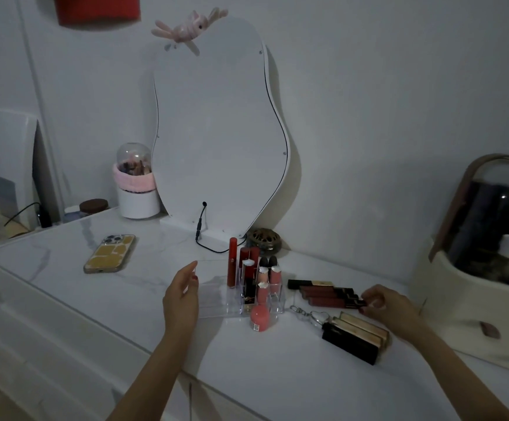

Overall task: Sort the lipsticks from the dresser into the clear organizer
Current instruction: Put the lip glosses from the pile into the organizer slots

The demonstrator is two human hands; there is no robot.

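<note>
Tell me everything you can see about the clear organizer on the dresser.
The clear organizer looks like transparent plastic, with stepped square slots rising toward the back. It sits flat on the white marble-look dresser top, in front of the mirror. Its right slots hold upright lipsticks, red, black and pink; the left part looks empty. The left hand holds its left end with relaxed fingers.

Very little can be read here. A black lipstick (pixel 249 294) standing in the clear organizer (pixel 213 302) bears a gold interlocked monogram near its base (it looks like "YSL", though too small to be sure), and the tall red lip gloss tube (pixel 232 262) beside it carries a small round emblem that cannot be made out. The pink lipstick (pixel 259 318) in front has a tiny white label, its print illegible.
</note>
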